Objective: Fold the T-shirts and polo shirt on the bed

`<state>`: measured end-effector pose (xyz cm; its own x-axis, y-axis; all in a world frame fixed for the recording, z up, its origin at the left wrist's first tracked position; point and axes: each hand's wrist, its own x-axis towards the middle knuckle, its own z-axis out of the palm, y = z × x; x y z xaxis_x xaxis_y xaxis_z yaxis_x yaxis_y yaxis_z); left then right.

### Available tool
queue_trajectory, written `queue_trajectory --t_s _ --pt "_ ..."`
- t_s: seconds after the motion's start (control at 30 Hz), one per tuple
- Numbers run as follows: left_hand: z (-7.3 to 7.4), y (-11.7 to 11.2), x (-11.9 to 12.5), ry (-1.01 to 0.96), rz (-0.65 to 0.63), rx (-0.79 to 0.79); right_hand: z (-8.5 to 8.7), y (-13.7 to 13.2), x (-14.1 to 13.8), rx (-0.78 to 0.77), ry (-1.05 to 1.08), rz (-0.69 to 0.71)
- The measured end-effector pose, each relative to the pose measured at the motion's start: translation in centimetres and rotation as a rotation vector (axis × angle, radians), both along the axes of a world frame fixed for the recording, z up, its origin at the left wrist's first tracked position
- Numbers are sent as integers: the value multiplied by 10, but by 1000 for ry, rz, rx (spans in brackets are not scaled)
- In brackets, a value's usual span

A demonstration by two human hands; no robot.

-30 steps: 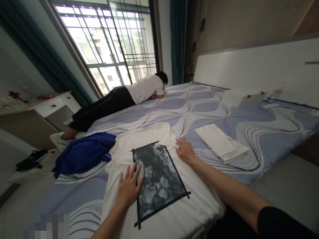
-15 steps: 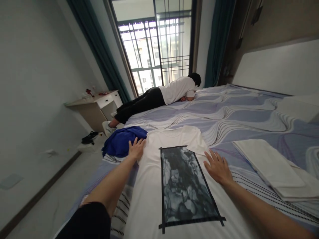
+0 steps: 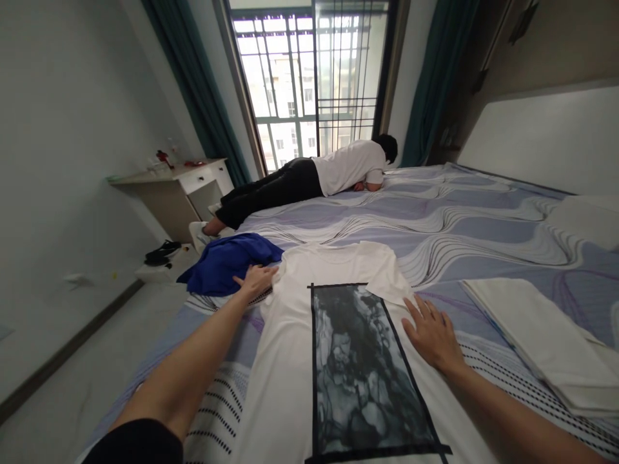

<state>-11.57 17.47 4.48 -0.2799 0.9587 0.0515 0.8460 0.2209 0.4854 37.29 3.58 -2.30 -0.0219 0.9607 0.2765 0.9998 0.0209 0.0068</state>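
Note:
A white T-shirt (image 3: 285, 361) with a dark grey marbled print in a black-lined frame lies spread on the bed in front of me. My left hand (image 3: 258, 281) is at the shirt's left edge near the shoulder, fingers stretched towards the fabric and thumb apart. Flat on the opposite edge, just below the sleeve, rests my right hand (image 3: 432, 332) with its fingers spread. The right sleeve lies folded inward over the print's top corner. A crumpled blue cloth (image 3: 227, 261) sits just beyond my left hand.
Folded white fabric (image 3: 536, 335) lies on the patterned bedsheet (image 3: 435, 283) to the right. Across the bed's far side lies a person (image 3: 338, 171) in a white top and black trousers. A small desk (image 3: 178, 183) stands at the left wall, near shoes on a box (image 3: 164, 258).
My left hand has turned, its fingers now pointing right towards the shirt's edge. My right hand stays by the other edge. The view has shifted slightly.

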Motion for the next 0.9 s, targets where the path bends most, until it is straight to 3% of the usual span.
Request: queue_trajectory --t_s 0.2,0.43,0.6,0.77,0.9 --pt "14 -9 40 -111 20 14 7 -2 -4 -26 34 -16" --pt "48 -27 8 -333 72 -196 8 -3 -7 -8 69 -27" --pt "54 -32 0 -383 53 -73 7 -3 -8 4 88 -30" --pt "56 -29 2 -195 110 57 6 -2 -9 24 97 -31" --pt "72 -25 7 61 172 15 5 -1 -9 22 93 -31"
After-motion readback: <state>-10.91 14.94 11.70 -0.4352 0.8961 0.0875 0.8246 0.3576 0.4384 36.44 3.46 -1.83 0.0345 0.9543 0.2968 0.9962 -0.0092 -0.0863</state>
